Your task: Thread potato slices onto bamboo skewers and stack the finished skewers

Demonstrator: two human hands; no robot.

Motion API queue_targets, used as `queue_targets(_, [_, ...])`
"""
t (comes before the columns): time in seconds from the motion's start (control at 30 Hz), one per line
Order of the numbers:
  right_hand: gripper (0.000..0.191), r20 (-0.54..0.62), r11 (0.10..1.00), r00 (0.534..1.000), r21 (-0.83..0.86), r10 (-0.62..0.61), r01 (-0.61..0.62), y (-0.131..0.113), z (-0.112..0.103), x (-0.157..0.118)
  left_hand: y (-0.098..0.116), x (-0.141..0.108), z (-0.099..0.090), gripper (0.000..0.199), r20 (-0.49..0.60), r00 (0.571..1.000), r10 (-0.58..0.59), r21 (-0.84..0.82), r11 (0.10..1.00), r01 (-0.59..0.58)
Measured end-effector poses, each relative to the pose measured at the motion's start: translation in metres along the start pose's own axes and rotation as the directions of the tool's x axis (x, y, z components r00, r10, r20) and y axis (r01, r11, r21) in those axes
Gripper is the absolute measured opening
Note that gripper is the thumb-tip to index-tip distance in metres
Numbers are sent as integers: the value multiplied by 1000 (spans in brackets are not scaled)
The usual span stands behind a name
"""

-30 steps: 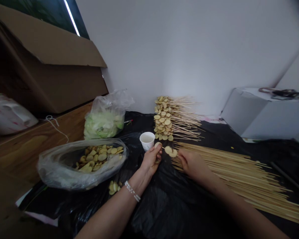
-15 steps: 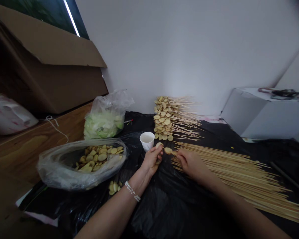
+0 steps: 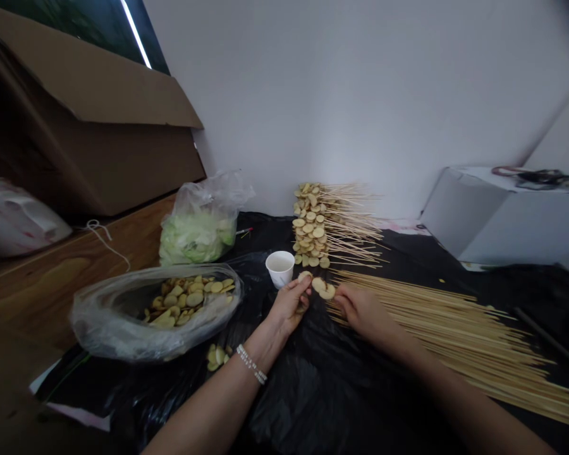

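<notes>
Between thumb and fingers, my left hand [image 3: 290, 302] pinches a pale round potato slice [image 3: 304, 277]. My right hand [image 3: 360, 309] is closed, apparently on a thin skewer mostly hidden by its fingers. Two potato slices [image 3: 323, 288] sit between my hands, seemingly threaded on that skewer. Just behind my left hand stands a white paper cup [image 3: 280, 268]. Bare bamboo skewers [image 3: 436, 322] lie in a wide spread beside and under my right forearm. Beyond the cup is a stack of loaded potato skewers [image 3: 312, 227], sticks pointing right.
An open clear bag [image 3: 156, 341] of potato slices lies left, with a few loose slices [image 3: 217, 357] beside it. Behind it sits a bag of pale green vegetable [image 3: 199, 230]. A cardboard box [image 3: 99, 151] stands far left, a white box [image 3: 497, 221] right. Black plastic [image 3: 308, 398] covers the surface.
The slices between my hands have turned and spread, so two faces show more plainly. My right hand has shifted very slightly; my left hand keeps its pinch.
</notes>
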State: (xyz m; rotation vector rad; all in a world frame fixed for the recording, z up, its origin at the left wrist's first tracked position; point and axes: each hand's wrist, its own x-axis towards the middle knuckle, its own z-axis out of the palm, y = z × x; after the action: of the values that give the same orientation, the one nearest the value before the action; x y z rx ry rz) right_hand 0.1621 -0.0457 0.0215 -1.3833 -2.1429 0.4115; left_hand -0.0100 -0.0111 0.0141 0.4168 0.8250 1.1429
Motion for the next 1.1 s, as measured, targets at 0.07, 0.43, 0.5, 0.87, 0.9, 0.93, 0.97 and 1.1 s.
queue_targets(0.07, [23,12,1000,1000,28,3,-4,-1,-2,1,1,0,0,15,2,1000,-10,-1,1000,10])
queue_targets(0.43, [15,-230,995,972,101,41,-18,-3,-10,4,-1,-3,4,21,17,999,-50,-9,999,50])
queue_targets(0.5, [14,-265,997,964,74,10,10,-1,-9,4,1,-4,5,25,17,998,-65,-35,997,66])
queue_targets(0.87, [18,-139,995,986,-45,-89,84,9,-6,4,3,-3,3,16,33,999,-23,-102,994,26])
queue_targets(0.9, [20,-121,995,988,-52,-96,90,11,-8,5,3,-2,2,16,30,999,-17,-112,993,21])
queue_targets(0.93, [21,-103,993,989,-66,-104,97,13,-11,5,3,-2,1,16,24,1000,-13,-122,992,16])
queue_targets(0.97, [23,-88,991,990,-89,-110,102,16,-14,6,3,-1,0,16,15,1000,-11,-131,991,13])
queue_targets(1.1, [26,-104,956,990,-285,-97,64,32,-28,8,3,-1,0,15,-4,1000,-11,-138,990,11])
